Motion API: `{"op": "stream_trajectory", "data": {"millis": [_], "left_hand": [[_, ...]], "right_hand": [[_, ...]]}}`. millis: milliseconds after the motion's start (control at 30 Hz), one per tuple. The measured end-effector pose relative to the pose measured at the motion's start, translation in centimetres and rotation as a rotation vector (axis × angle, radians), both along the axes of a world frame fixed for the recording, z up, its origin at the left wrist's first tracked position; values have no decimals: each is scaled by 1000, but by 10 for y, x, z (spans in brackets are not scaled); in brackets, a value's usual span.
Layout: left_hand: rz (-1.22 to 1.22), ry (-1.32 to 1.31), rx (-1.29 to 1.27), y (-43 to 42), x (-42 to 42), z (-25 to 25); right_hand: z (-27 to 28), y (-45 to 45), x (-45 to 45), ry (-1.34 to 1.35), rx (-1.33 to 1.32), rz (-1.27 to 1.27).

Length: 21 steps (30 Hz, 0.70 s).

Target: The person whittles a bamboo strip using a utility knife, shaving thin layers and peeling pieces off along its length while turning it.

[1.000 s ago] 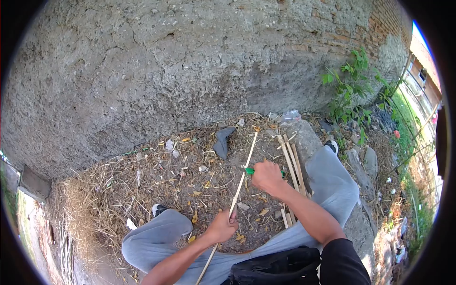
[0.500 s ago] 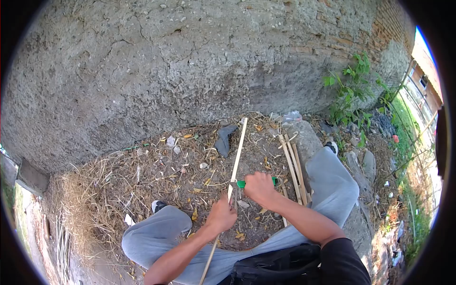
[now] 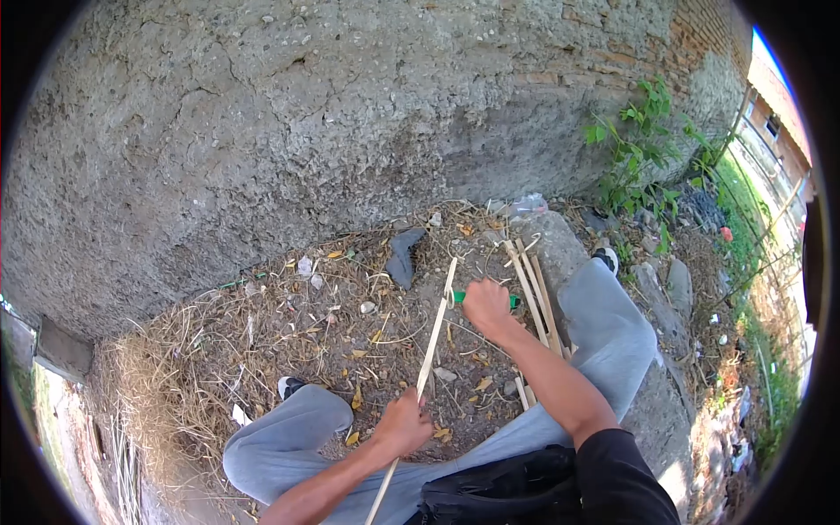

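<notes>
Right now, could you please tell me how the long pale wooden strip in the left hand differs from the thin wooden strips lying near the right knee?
The long pale wooden strip is held up in the left hand, while the thin wooden strips lie beside the grey stone. The held strip is single; the lying ones are several, side by side. Both are slim and fairly straight.

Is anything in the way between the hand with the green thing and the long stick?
Nothing visible blocks it. The green tool in the right hand reaches right to the long stick. The left hand grips the stick lower down, apart from the tool.
</notes>
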<state>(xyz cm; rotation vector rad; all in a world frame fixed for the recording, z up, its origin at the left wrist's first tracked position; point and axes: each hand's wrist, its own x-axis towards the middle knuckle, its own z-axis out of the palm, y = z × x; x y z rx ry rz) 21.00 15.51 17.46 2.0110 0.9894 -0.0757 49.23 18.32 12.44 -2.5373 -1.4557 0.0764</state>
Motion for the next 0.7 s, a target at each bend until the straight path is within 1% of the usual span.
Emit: {"op": "stream_trajectory", "data": {"millis": [67,133,200,233,300,333,400,433,467,533,567,600,667,700], "left_hand": [[-105,104,-62,-1,-7,5],[-118,80,-30,3,-10,6],[-44,161,-141,3,-7,9],[-45,157,-141,2,-9,4],[-141,159,-99,-2,-18,-12],[-140,162,-91,-3,-18,-13],[-143,74,-113,3,-28,-11],[-216,-55,-62,15,-31,-22],[-214,-59,-61,26,-33,-32],[-29,-145,-357,40,-32,-37],[-39,-230,-357,47,-29,-41],[-20,-237,-357,50,-24,-31],[206,-211,-750,54,-14,-6],[204,-293,-784,56,-13,-18]], "right_hand": [[-9,1,11,67,-8,-112],[-9,5,17,55,-4,-121],[-11,10,17,26,-117,-90],[-24,10,21,22,-117,-91],[-49,10,28,11,-163,-150],[-51,4,44,13,-156,-149],[-61,-9,68,85,-283,-249],[-61,-6,63,118,-258,-280],[-60,-2,57,113,-257,-279],[-39,5,24,193,-258,-149],[-25,12,12,256,-343,-136],[-21,14,3,249,-347,-118],[-17,17,-13,204,-170,-80],[-7,18,-21,199,-171,-63]]}}
